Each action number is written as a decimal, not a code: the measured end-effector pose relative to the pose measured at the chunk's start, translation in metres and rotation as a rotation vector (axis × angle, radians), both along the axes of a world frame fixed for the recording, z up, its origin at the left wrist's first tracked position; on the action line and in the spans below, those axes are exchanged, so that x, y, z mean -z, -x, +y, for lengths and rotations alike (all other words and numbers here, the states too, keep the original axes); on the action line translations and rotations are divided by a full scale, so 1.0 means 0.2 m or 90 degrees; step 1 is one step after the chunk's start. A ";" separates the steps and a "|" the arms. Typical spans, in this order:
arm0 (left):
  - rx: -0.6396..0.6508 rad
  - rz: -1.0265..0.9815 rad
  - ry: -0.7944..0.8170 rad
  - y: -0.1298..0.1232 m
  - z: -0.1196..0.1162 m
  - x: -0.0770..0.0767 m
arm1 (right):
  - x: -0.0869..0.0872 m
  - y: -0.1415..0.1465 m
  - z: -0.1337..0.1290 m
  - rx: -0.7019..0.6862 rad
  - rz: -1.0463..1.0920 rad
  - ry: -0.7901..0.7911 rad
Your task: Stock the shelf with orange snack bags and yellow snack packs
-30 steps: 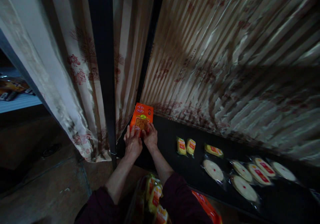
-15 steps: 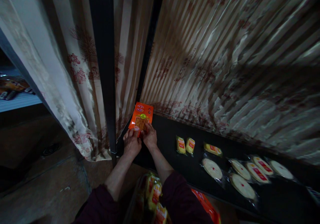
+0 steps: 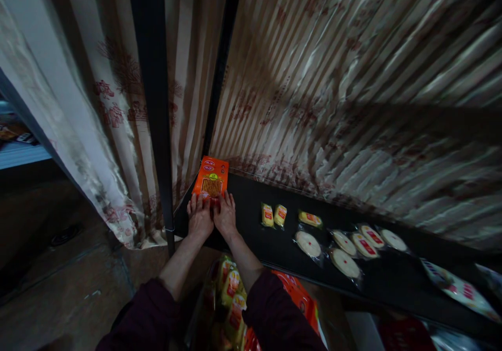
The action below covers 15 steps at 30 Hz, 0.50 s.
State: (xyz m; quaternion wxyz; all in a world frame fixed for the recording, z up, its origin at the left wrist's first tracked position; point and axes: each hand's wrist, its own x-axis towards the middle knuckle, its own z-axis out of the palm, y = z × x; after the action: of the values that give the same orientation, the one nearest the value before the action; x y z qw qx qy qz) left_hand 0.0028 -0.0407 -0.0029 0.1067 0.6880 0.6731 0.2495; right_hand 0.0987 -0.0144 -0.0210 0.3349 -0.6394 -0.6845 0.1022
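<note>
An orange snack packet [image 3: 212,169] with a window showing brown sticks lies at the far left corner of the black shelf [image 3: 251,241]. My left hand [image 3: 201,220] rests on its near edge, fingers stretched out and spread. Beside it, my right hand [image 3: 225,217] touches the packet's near right part, its fingers extended as well. Neither hand wraps around the packet, though the fingertips cover its lower edge. To the right of my hands lie two small yellow packaged cakes, the nearer one being a yellow cake packet [image 3: 267,215].
Farther right are another yellow packet [image 3: 310,218], several round flat breads [image 3: 308,244] in clear wrap and a white bag [image 3: 458,288]. Below my arms stands a container of yellow packets [image 3: 231,288] beside an orange bag [image 3: 300,296]. A dark post [image 3: 155,105] and curtains [image 3: 294,94] border the shelf.
Both hands have drawn back slightly toward the packet's near edge, uncovering more of its window. The view has shifted right, bringing the white bag into sight.
</note>
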 end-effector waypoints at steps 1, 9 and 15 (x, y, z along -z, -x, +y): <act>0.009 0.010 -0.004 0.00 -0.01 -0.01 | -0.01 0.00 -0.02 -0.004 -0.002 0.005; 0.026 0.051 -0.050 -0.02 -0.10 0.00 | -0.04 -0.01 -0.14 0.008 -0.015 0.069; 0.041 0.044 -0.027 0.01 -0.12 0.01 | -0.01 -0.02 -0.18 -0.009 -0.007 0.070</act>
State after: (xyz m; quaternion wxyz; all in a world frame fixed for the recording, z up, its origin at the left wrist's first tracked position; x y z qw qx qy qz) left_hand 0.0013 -0.0644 -0.0050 0.0768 0.7194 0.6487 0.2362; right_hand 0.1030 -0.0497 -0.0189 0.2950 -0.6524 -0.6843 0.1384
